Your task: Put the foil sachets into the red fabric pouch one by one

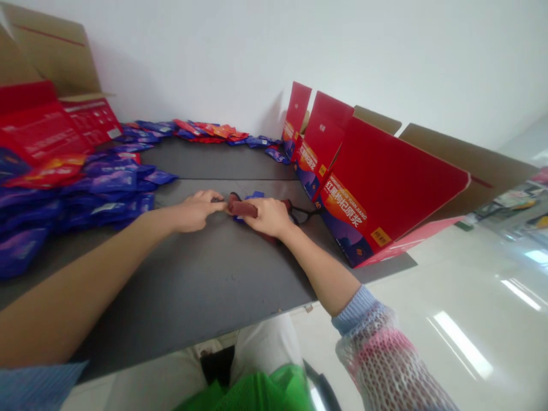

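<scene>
My right hand [269,216] is closed around a reddish-brown, roll-shaped thing [244,209] above the grey table [214,285]; its exact kind does not show. My left hand [194,211] is at the left end of that thing, fingers bent together and fingertips at its edge. A small dark bit shows by those fingertips, too blurred to name. Something blue [257,194] lies just behind the brown thing, partly covered by my right hand. Right of my right hand lies a black looped thing [300,214], close to the nearest red box.
Red cartons [363,188] with raised flaps line the table's right side. Another open carton [47,114] stands at the left. Many blue sachets [111,180] are heaped at the left, and a row of red and blue sachets [209,131] runs along the white wall.
</scene>
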`<act>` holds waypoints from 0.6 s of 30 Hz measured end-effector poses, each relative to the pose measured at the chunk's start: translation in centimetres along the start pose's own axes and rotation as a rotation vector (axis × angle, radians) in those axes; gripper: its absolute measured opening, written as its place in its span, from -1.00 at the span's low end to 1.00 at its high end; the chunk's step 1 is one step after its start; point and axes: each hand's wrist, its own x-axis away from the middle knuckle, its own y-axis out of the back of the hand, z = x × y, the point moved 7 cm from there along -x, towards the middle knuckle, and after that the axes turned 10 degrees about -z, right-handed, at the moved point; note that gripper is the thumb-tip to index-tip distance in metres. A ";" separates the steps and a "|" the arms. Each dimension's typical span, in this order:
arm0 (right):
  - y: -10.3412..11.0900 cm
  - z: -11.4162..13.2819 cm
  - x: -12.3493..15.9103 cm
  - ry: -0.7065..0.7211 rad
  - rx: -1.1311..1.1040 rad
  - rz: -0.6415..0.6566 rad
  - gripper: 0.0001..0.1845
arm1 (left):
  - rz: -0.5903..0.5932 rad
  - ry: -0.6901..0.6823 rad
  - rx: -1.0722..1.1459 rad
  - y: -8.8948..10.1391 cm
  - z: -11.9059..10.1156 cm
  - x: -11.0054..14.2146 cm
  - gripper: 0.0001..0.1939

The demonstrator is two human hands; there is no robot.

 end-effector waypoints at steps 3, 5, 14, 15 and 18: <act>-0.2 -1.4 -0.6 -0.038 0.048 0.000 -0.62 | 0.067 0.021 -0.040 0.5 -1.1 -0.2 -0.22; -0.3 -2.4 -0.9 -0.062 0.069 -0.006 -0.64 | 0.102 0.042 -0.060 0.8 -1.7 -0.2 -0.21; 1.0 -6.8 -0.8 -0.214 0.053 -0.116 -0.59 | 0.086 0.032 -0.180 1.4 -2.9 1.8 -0.05; 1.4 -6.7 -0.7 -0.203 0.022 -0.141 -0.58 | 0.089 0.029 -0.196 1.4 -3.0 1.9 -0.03; 2.5 -5.4 -0.4 -0.119 -0.103 -0.228 -0.54 | 0.099 0.032 -0.244 1.5 -3.0 2.1 -0.02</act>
